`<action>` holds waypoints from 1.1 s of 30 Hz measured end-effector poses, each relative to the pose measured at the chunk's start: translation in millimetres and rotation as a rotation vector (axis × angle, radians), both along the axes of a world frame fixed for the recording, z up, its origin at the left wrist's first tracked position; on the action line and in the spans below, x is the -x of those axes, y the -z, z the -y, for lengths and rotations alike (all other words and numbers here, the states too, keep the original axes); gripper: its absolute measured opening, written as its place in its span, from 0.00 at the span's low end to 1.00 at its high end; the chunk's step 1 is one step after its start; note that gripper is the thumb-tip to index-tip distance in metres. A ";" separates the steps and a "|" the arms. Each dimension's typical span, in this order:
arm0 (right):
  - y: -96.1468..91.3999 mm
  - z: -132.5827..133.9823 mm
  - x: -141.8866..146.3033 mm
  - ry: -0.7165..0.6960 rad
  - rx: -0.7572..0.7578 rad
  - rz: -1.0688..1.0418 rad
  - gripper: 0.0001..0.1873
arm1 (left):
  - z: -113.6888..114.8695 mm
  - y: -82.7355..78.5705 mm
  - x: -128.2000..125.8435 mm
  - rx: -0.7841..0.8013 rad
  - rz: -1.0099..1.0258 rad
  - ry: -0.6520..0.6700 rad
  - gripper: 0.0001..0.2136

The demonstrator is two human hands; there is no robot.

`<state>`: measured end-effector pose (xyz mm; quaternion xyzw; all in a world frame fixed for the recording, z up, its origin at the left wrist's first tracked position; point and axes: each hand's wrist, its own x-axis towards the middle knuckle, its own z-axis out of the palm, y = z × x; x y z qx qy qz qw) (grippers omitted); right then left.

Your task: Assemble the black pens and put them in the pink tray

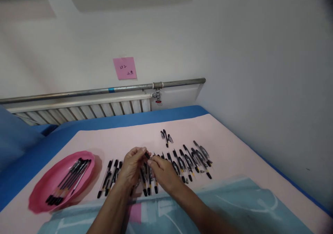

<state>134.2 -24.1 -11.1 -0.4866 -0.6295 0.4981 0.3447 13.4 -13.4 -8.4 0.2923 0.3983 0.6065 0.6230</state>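
Note:
Above the middle of the table, my left hand is closed in a pinch on a small black pen part. My right hand meets it fingertip to fingertip, also pinched at the near end of that piece; what exactly its fingers grip is partly hidden. Beneath and between the hands lie several clear-barrelled pens with black ends. More pen pieces, caps and barrels spread to the right of my right hand. A few pens lie to the left of my left hand.
A pink scalloped dish with several assembled pens stands at the left. Some loose pen parts lie farther back. A pale pink sheet covers the blue table. Behind are a radiator and a pipe.

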 end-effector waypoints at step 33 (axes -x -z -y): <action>-20.9 5.2 -11.3 -0.053 0.549 -0.723 0.13 | 1.4 -12.5 -10.8 -0.004 0.031 0.032 0.13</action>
